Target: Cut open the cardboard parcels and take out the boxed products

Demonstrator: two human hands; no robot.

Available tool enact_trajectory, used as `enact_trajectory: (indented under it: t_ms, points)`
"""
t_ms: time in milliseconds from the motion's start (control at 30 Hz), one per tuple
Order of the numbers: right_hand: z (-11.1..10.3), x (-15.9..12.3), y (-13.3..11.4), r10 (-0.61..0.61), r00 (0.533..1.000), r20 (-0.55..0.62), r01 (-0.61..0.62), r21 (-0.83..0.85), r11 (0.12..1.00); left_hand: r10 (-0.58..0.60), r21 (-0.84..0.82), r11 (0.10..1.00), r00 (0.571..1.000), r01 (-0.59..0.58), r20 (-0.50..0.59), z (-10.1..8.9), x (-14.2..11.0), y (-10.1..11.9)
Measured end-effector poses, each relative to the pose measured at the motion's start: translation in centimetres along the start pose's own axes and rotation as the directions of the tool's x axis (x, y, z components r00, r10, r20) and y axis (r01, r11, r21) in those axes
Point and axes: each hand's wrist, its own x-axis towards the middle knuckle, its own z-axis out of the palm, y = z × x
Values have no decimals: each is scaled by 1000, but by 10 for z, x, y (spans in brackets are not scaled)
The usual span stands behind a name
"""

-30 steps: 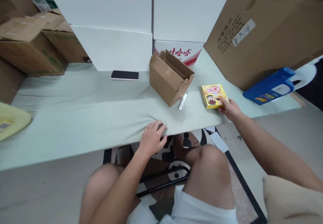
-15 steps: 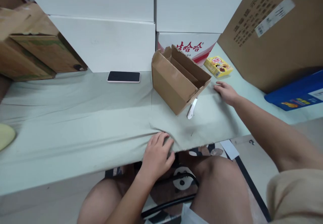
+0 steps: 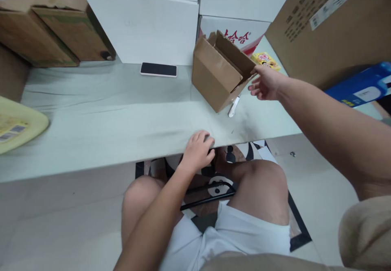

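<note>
An open brown cardboard box (image 3: 214, 77) stands at an angle on the cloth-covered table, its opening facing up and right. My right hand (image 3: 266, 83) is at the box's right end, fingers apart, a fingertip at the flap's edge. Whether it presses on the flap I cannot tell. Partly under the box lies a white utility knife (image 3: 233, 107); its far end is hidden. My left hand (image 3: 199, 149) rests on the table's front edge, palm down and fingers spread, holding nothing. Behind my right hand sits a small yellow carton (image 3: 265, 59), partly covered.
A phone (image 3: 159, 70) lies left of the box, before stacked white boxes (image 3: 159, 27). Brown cartons (image 3: 70, 35) stand back left, a large carton (image 3: 330, 31) back right. A blue package (image 3: 357, 88) is at the right, a pale yellow container (image 3: 21, 124) at the left edge.
My right hand has moved up and left from the table to the box's right flap. My left hand stays at the table edge. The view has tilted lower.
</note>
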Motion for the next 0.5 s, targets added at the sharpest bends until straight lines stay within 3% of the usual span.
enact_trajectory:
  t_ms: [67,167,233,333,500]
  points:
    - [-5,-14,14,51,995,81,-53,14,999,5,-4,1000,1000,-5,6,0,-1,0]
    - [-9,-33,42,-36,987,155,13,149,989,20,-9,1000,1000,-20,2,-1,-2,-2]
    - [-10,-43,58,-113,990,79,83,309,947,26,-11,1000,1000,-26,1,-1,-1,-3]
    - [-21,-57,73,-135,984,-120,176,480,859,24,-14,1000,1000,-24,-4,-1,0,-3]
    - [-78,-73,88,-119,921,-370,302,487,819,13,-38,999,1000,-13,-16,-2,0,-2]
